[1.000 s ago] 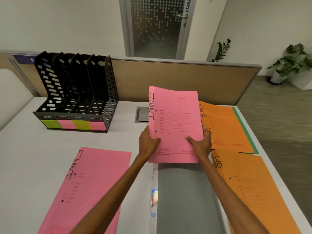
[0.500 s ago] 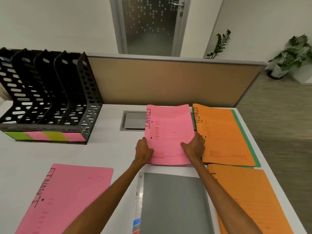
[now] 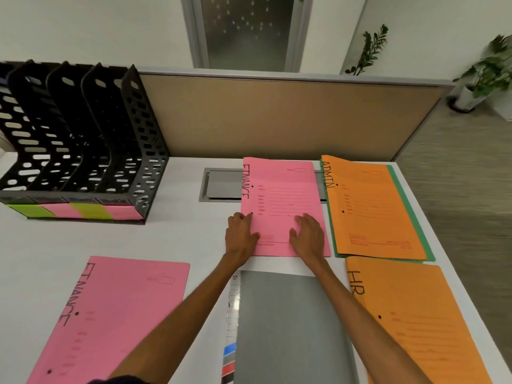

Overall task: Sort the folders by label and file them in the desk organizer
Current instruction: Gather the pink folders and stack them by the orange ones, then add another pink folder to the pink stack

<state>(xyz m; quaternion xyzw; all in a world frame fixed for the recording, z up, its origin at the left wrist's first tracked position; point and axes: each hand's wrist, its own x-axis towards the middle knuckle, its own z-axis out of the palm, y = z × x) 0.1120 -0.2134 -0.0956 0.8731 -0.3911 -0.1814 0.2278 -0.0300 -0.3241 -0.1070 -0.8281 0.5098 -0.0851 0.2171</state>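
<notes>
left hand point(image 3: 241, 237), right hand point(image 3: 308, 237) pressing pink folder point(image 3: 282, 189) (seemingly flat on desk point(image 3: 177, 242))

White desk point(image 3: 180, 239) with a grey cable hatch point(image 3: 221, 187). Tan partition point(image 3: 277, 115) behind it. White walls point(image 3: 83, 23), frosted glass door point(image 3: 243, 29). Grey-brown carpet point(image 3: 471, 189) on the right, leafy stem point(image 3: 371, 48), potted plant point(image 3: 484, 76) (blurred). Lighting dim, even.

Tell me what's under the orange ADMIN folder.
A green folder lies under the ADMIN folder; only its right and bottom edges show. Its label and anything else beneath are covered.
</notes>
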